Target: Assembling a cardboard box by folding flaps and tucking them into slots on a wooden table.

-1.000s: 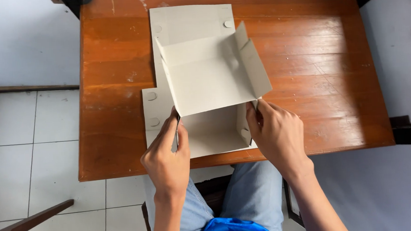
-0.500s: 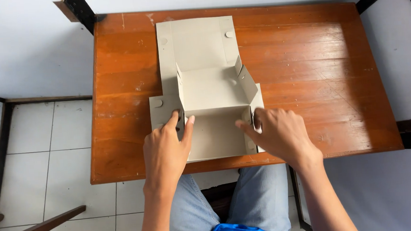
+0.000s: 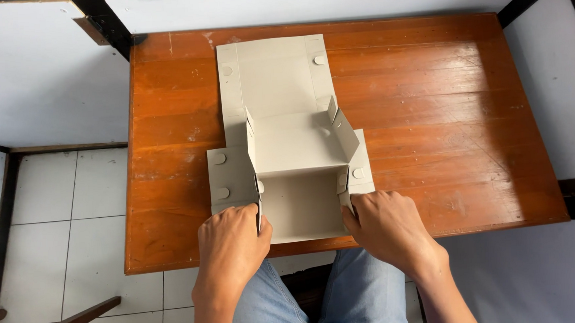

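From the head camera I see my left hand and right hand, palms down with fingers curled, each gripping a near side wall of the grey cardboard box, half folded at the near middle of the wooden table.

Single view, head-worn camera. Looks almost straight down from above the seated person onto the wooden table, whose far edge lies toward the top of frame. Medium range: the whole tabletop fits, with white tiled floor at left. Left hand and right hand enter from the bottom edge, at the grey cardboard box near centre. No second view, so nothing overlaps.
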